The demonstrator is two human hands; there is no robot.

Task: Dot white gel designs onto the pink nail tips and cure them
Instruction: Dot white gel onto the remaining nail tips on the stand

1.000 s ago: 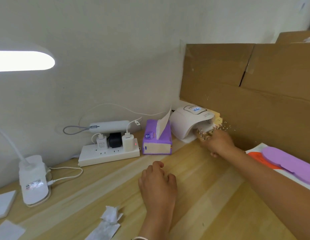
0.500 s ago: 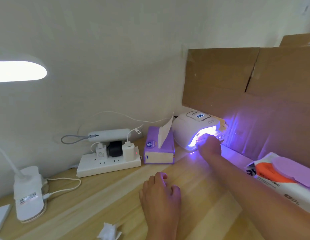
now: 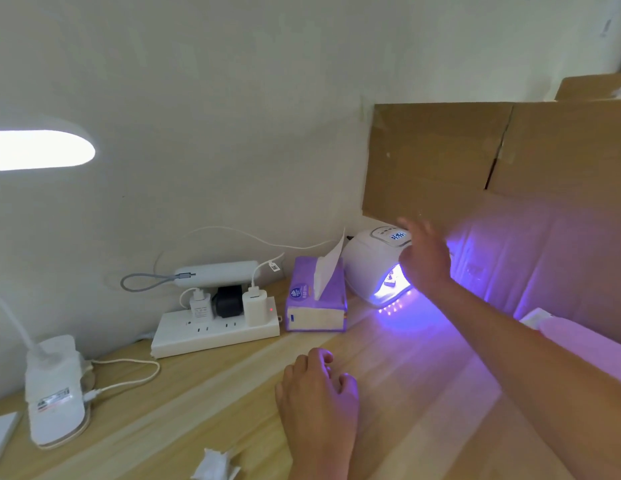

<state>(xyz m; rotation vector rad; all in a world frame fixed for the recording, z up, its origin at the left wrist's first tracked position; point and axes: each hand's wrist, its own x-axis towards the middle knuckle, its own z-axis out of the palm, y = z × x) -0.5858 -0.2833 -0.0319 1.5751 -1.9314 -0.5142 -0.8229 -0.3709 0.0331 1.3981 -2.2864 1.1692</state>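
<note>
Head view: right grip [image 3: 425,261] spread, empty, at lit lamp [image 3: 366,266]; left grip [image 3: 316,400] relaxed, empty, on table [image 3: 423,375]; display [image 3: 397,235] illegible.

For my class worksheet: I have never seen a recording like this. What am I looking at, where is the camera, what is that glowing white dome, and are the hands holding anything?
There is no machine here. A person is working with bare hands, and the single picture comes from a camera worn on the head, looking forward and down.

The glowing white dome is a nail curing lamp. It stands at the back of the wooden table, switched on and casting violet light.

The right hand is blurred. It is open in front of the lamp and holds nothing. The left hand rests on the table with its fingers loosely curled, also empty.

Left of the lamp are a purple tissue box, a white power strip with chargers plugged in, and a desk lamp's base. Sheets of cardboard stand behind the lamp.
</note>
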